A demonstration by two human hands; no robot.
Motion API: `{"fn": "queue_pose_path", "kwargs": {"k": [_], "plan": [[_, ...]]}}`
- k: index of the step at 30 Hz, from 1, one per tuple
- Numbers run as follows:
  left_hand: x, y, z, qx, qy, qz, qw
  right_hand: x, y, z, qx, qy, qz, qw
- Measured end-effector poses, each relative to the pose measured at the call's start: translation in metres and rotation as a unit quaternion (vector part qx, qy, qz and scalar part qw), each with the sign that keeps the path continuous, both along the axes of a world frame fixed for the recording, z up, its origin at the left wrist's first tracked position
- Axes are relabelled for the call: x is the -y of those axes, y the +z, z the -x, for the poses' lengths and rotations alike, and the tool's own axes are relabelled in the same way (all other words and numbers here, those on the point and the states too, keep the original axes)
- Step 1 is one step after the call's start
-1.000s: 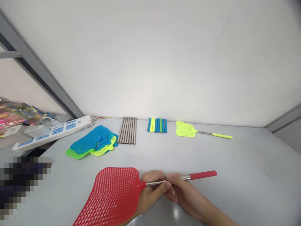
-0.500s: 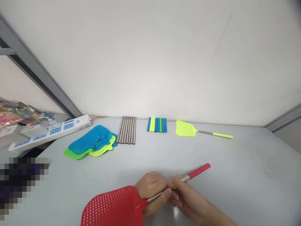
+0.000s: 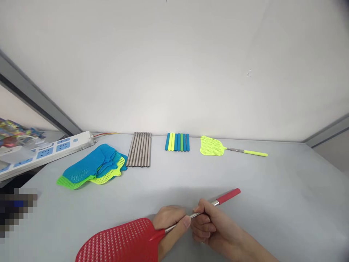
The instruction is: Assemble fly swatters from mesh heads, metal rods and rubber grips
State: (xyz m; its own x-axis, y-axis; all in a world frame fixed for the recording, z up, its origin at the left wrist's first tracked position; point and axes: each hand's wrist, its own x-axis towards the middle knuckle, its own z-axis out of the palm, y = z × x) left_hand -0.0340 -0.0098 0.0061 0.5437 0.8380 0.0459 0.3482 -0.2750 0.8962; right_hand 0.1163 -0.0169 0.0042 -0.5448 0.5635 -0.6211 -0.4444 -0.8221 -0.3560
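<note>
The person's left hand [image 3: 171, 221] is closed around the steel rod [image 3: 194, 215] of a red fly swatter [image 3: 157, 235], thumb laid along it, just beside the mesh head. The right hand [image 3: 208, 223] pinches the same rod between thumb and forefinger farther up, its other fingers curled in. They hold the swatter at the near middle of the gray table [image 3: 272, 203], its long axis slanting: head toward near left, red grip [image 3: 229, 196] toward far right. Beyond it I see a yellow fly swatter [image 3: 212, 146] at far right, lying roughly sideways with its head to the left.
</note>
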Motion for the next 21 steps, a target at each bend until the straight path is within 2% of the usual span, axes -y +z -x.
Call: {"fn": "queue_pose_path", "kwargs": {"k": [5, 9, 14, 21], "plan": [[-0.004, -0.006, 0.000, -0.003, 0.002, -0.029, 1.000, -0.004, -0.002, -0.007, 0.019, -0.007, 0.000, 1.000], [-0.005, -0.003, 0.002, -0.002, 0.018, -0.032, 0.999, -0.009, -0.002, -0.014, 0.017, -0.008, -0.009, 1.000], [-0.008, 0.005, 0.004, -0.013, 0.015, -0.008, 1.000, -0.013, -0.001, -0.022, 0.028, -0.018, -0.018, 0.999], [-0.006, 0.020, 0.007, -0.003, 0.047, 0.056, 0.997, -0.015, 0.000, -0.026, 0.033, -0.037, -0.032, 0.998]]}}
